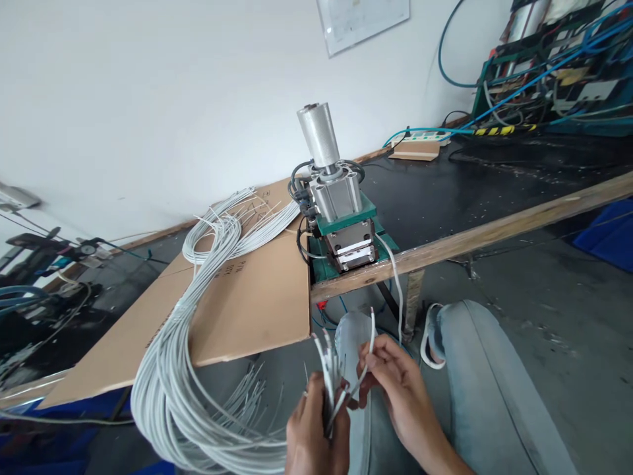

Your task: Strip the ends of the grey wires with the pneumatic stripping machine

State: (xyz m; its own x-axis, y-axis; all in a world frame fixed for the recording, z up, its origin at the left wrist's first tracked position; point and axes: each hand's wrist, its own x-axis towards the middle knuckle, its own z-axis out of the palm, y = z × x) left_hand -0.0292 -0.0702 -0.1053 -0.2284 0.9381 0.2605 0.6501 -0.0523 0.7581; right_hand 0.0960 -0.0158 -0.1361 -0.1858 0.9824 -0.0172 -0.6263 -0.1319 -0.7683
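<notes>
While both hands' fingers grip white wire ends (330, 369), a pneumatic press (341, 204) and cardboard sheet (247, 297) stand ahead.

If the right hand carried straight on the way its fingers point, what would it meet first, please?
Probably the wire ends fanned out of the left hand; the right hand points left toward them and already pinches one, though depth is unclear.

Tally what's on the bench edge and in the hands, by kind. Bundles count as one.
Machine: 1
Cardboard sheet: 1
Wire bundle draped over the cardboard: 1
Wire ends gripped in the left hand: 1 bunch, strands too many to count
Single wire pinched by the right hand: 1
Total: 5
</notes>
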